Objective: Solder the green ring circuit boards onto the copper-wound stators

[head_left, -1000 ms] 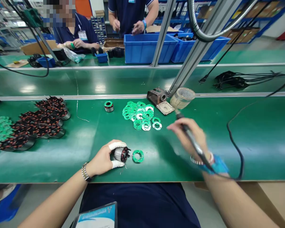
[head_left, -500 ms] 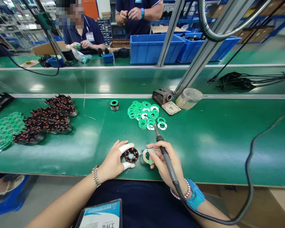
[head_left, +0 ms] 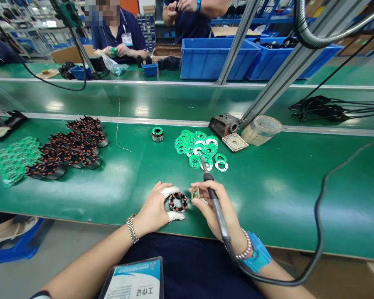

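Observation:
A motor stator (head_left: 184,202) with black insulation and copper windings lies on the green bench, its open ring facing up. My left hand (head_left: 154,209) grips it from the left, with white covers on the thumb and a finger. Just to the right, my right hand (head_left: 226,211) pinches a ring-shaped circuit board (head_left: 193,194) by its edge, tilted nearly side-on to me. That same hand also carries a soldering iron (head_left: 216,204), tip pointing away toward a pile of loose green and white ring boards (head_left: 191,143). Board and stator look slightly apart.
One stator with a green board (head_left: 157,134) stands farther back. Left are many bare stators (head_left: 70,147) and stacked green boards (head_left: 18,160). An iron stand (head_left: 223,124), a sponge (head_left: 235,142) and a cloudy tub (head_left: 261,129) sit behind the pile. The iron's cable (head_left: 319,224) loops right. Co-workers are opposite.
The ring board in my right hand has turned from nearly flat to almost edge-on. My left hand still holds the stator. The whole view has shifted a little.

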Demonstrator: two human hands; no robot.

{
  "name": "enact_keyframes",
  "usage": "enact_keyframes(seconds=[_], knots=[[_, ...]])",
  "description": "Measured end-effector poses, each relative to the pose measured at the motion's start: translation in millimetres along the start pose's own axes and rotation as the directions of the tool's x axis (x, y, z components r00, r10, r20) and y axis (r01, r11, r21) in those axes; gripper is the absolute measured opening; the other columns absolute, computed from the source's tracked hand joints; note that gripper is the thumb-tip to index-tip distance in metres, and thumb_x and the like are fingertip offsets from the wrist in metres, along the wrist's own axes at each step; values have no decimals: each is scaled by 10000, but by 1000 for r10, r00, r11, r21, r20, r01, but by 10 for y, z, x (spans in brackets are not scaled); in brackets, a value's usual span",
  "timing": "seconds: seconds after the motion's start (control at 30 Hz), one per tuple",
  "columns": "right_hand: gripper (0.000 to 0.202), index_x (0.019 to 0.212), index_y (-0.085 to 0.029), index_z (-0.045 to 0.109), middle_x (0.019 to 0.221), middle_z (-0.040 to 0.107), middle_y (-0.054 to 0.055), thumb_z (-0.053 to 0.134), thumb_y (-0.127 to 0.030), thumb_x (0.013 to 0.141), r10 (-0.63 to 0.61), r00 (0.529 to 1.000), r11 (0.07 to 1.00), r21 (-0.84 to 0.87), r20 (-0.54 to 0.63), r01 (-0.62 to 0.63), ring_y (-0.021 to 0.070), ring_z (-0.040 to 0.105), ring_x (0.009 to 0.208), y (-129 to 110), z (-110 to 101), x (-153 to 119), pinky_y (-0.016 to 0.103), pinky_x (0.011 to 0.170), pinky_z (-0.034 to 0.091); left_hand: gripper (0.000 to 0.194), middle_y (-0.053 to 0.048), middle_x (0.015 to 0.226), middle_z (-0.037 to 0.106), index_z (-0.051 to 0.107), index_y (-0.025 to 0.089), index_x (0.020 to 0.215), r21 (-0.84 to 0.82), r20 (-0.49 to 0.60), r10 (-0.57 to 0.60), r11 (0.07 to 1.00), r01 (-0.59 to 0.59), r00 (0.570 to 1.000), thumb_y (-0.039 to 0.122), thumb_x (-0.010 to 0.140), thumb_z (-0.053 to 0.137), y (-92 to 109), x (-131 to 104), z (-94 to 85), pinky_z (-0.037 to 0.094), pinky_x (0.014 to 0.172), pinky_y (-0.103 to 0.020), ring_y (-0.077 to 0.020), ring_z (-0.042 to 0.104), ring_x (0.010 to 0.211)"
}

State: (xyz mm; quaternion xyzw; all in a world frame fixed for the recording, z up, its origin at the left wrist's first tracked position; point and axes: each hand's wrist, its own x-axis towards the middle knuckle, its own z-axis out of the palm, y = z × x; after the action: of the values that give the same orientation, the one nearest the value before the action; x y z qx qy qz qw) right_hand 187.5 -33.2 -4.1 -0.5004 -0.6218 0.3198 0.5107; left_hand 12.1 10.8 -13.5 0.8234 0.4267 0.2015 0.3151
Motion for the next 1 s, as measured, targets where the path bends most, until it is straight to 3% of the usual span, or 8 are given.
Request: enact_keyframes(seconds=[0.1,0.2,0.33,0.6,0.87,1.0], knots=[[372,1100,-236,424,964,619,62,619,-263,784,-101,990,966,-228,94,120,171,632,810,-76,-16,34,296,725,538,497,-112,1107,594,580,196,1036,0,0,-2,1000,2,1000,319,586,747,-4,-7,6,276,1029,-529,-275,507,1107],[424,1088,-225,412,949,623,58,657,-303,751,-160,966,953,-224,201,204,178,634,839,-124,-8,81,283,734,535,500,-100,1096,600,563,196,1065,-11,-10,-6,1000,6,1000,269,599,730,-3,-9,7,269,1035,-529,-269,502,1111],[427,1050,-221,422,941,619,52,683,-314,724,-140,948,954,-217,284,206,181,630,859,-122,29,159,296,767,521,463,-73,1088,604,570,210,1045,-31,-3,9,999,-9,1000,223,605,713,22,3,-12,263,1039,-531,-264,506,1097],[422,1064,-219,417,931,609,50,663,-333,742,-146,939,948,-227,313,223,183,616,846,-64,50,192,299,750,513,472,-78,1100,601,563,208,1080,-33,1,24,999,-24,1000,284,635,703,19,5,-21,254,1048,-527,-259,516,1089],[321,1072,-214,437,950,568,58,603,-246,799,-175,888,932,-219,425,288,175,571,834,-74,7,187,301,726,505,519,-82,1104,613,554,200,1100,-20,21,19,1000,-18,1000,265,611,715,-11,3,-32,255,1055,-516,-263,499,1127],[301,1072,-211,434,922,575,56,579,-265,813,-192,912,925,-244,364,292,182,570,814,-65,54,155,312,705,510,517,-97,1105,621,557,183,1090,-16,15,-2,1000,3,1000,283,609,717,-3,4,-25,250,1056,-522,-268,505,1128]])
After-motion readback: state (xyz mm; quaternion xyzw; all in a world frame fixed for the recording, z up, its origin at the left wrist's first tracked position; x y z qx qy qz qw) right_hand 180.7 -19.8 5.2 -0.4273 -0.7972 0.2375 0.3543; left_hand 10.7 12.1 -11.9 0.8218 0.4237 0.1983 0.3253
